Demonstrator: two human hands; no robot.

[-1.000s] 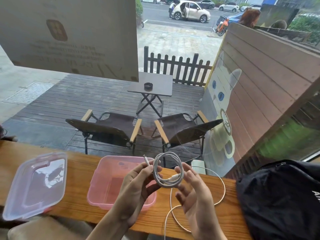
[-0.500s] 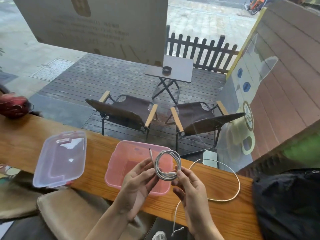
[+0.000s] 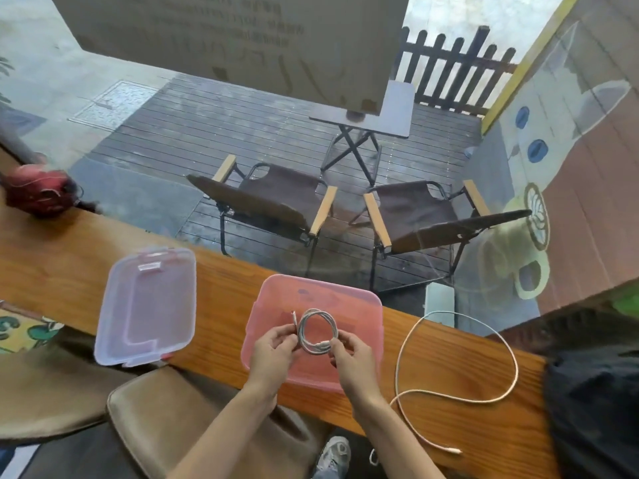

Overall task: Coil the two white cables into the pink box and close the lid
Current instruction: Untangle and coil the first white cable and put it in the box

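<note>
The pink box [image 3: 359,305] stands open on the wooden counter [image 3: 224,281]. Over its inside I hold a coiled white cable [image 3: 317,331] in a small ring. My left hand [image 3: 273,354] pinches the ring's left side, where a plug end sticks up. My right hand [image 3: 352,357] pinches its lower right side. A second white cable [image 3: 511,361] lies uncoiled in a loose loop on the counter to the right of the box, one plug near the counter's front edge. The clear lid [image 3: 148,305] lies flat to the left of the box.
A black bag [image 3: 598,392] sits on the counter's right end, close to the loose cable. A red object [image 3: 38,195] rests at the far left. A brown cushioned stool [image 3: 193,430] is below the counter, by my knees. A window runs along the counter's far edge.
My view has tipped downward. Both hands have lowered the coiled cable from above the counter to just over the inside of the pink box. The loose cable and the lid have not moved.
</note>
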